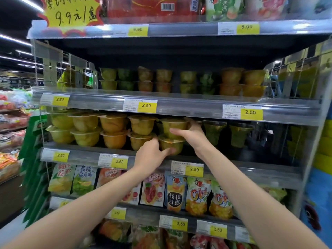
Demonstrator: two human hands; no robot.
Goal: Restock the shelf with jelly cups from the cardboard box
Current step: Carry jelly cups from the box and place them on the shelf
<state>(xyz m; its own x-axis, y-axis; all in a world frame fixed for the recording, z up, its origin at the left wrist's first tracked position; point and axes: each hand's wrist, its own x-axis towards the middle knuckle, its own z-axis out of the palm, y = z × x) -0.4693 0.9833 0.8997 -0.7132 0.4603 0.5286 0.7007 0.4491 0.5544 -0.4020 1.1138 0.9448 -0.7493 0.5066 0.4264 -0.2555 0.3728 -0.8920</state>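
Observation:
Two yellow-green jelly cups stand stacked on the middle shelf (86, 157). My right hand (188, 133) grips the upper jelly cup (175, 127), thumb across its front. My left hand (152, 153) holds the lower jelly cup (172, 145), fingers under its base at the shelf's front edge. To the left, stacked pairs of yellow and orange jelly cups (113, 131) fill the same shelf. Right of my hands stand two dark green cups (214, 132). The cardboard box is not in view.
The shelf above carries more stacked jelly cups (231, 81) behind a clear rail with yellow 2.50 price tags (146, 105). Snack pouches (175, 193) hang on the shelf below. Wire side panels (294, 81) close both ends. Another aisle shows at the far left.

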